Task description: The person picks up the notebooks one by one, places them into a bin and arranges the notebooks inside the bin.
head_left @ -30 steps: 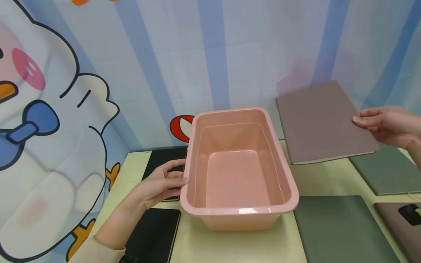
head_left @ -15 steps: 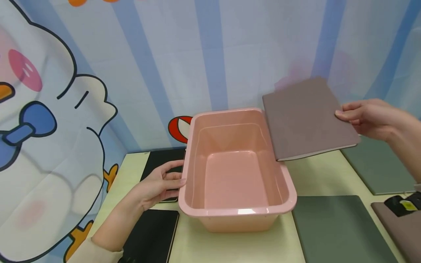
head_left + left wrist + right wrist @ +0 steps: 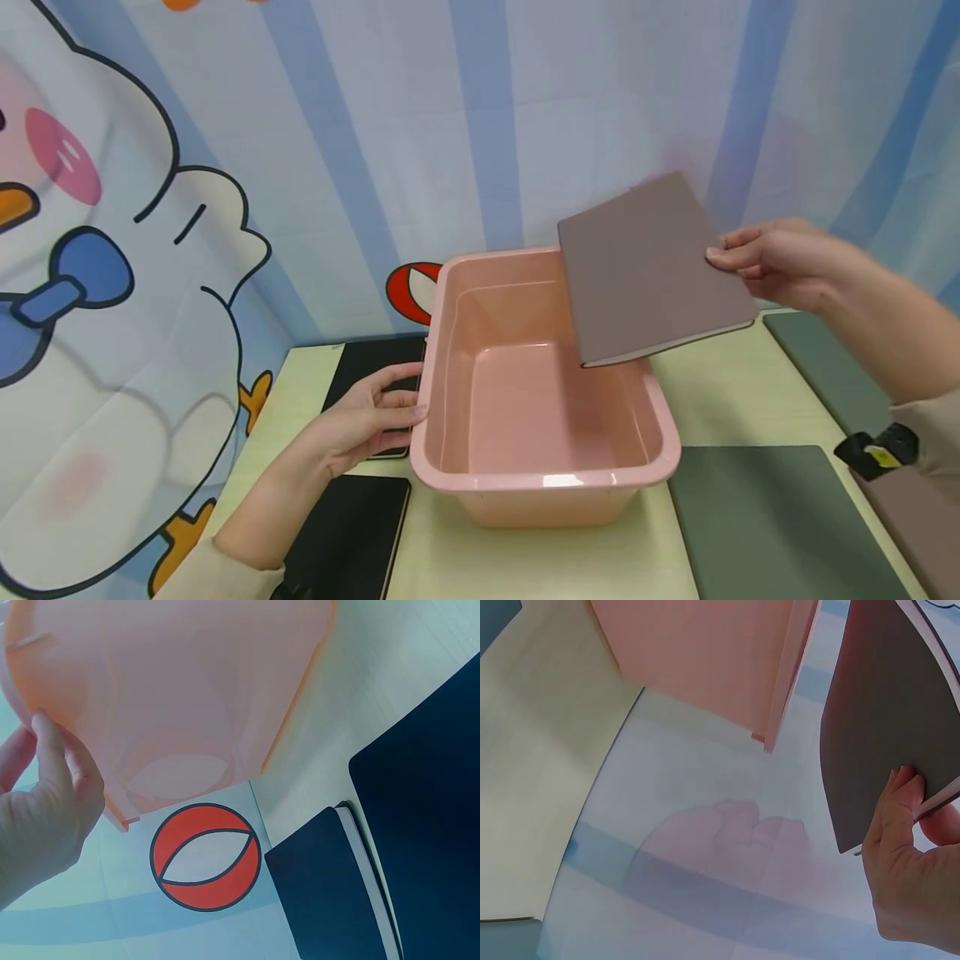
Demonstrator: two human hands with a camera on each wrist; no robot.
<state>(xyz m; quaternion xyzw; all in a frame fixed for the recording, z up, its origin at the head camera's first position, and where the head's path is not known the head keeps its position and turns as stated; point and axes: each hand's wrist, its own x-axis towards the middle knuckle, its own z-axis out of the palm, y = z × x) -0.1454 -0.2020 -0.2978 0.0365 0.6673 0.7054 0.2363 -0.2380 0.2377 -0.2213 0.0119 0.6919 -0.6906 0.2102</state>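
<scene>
A brown notebook (image 3: 648, 275) is held up, tilted, over the right part of a pink plastic basin (image 3: 517, 408). My right hand (image 3: 780, 262) pinches its right edge, thumb on the cover facing me and fingers behind. In the right wrist view, the fingers (image 3: 896, 802) press the notebook's back cover, and its page edges show. My left hand (image 3: 367, 417) holds the basin's left rim, with the thumb at the rim and the other fingers along the outside wall. The left wrist view shows these fingertips (image 3: 45, 724) just under the rim. No items show on the visible basin floor.
Left of the basin lie two black notebooks, one nearer (image 3: 348, 533) and one farther (image 3: 322, 892). On the right are a large green notebook (image 3: 780, 517), another green one (image 3: 817, 354) behind, and a brown one (image 3: 911, 517). A patterned curtain (image 3: 570, 125) hangs behind the table.
My right hand has carried the brown notebook leftward, from beside the basin to over its right part. The left hand has stayed on the rim, and the basin has not moved.
</scene>
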